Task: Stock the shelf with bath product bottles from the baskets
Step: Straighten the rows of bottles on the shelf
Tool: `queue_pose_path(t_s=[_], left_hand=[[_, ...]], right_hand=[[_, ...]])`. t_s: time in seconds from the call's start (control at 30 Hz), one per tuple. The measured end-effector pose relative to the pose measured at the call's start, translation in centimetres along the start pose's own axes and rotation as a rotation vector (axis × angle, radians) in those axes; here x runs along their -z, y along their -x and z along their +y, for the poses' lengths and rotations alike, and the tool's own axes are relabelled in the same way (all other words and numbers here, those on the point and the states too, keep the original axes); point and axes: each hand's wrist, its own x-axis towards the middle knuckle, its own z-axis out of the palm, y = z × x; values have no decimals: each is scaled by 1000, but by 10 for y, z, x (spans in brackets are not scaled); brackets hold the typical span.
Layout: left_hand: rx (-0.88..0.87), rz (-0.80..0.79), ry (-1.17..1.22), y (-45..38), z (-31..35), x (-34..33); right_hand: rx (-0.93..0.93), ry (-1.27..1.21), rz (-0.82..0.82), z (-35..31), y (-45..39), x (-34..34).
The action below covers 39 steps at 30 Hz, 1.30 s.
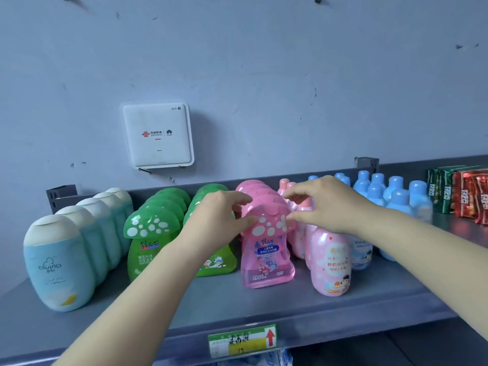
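Observation:
A grey shelf [237,305] holds rows of bath bottles. The front pink mushroom-capped bottle [266,257] stands upright at the head of a row of the same pink bottles. My left hand [214,215] touches the left edge of its cap with the thumb, and its fingers reach over the pink caps behind. My right hand [324,204] touches the cap's right edge with the thumb, its fingers loosely bent above the row. Neither hand lifts a bottle. No basket is in view.
Left of the pink row stand two rows of green mushroom bottles [148,233] and a row of pale blue bottles with cream caps [58,262]. To the right are round pink bottles [331,262], blue-capped bottles [396,196] and snack packets [464,196]. A white router [157,134] hangs on the wall.

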Motion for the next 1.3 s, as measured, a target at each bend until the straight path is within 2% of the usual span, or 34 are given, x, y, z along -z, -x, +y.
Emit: queue_pose_path(t_s=[0.2, 0.47, 0.73, 1.03, 1.3], left_hand=[[152, 53, 122, 6, 9, -15], [236, 141, 192, 24, 5, -22], [234, 107, 222, 19, 2, -23], [220, 114, 241, 17, 0, -27], [191, 65, 165, 12, 3, -24]], right_hand=[[86, 9, -23, 15, -6, -7], [152, -8, 23, 12, -6, -15], [158, 246, 58, 1, -9, -16], [107, 170, 48, 8, -11, -19], [72, 98, 25, 10, -11, -14]])
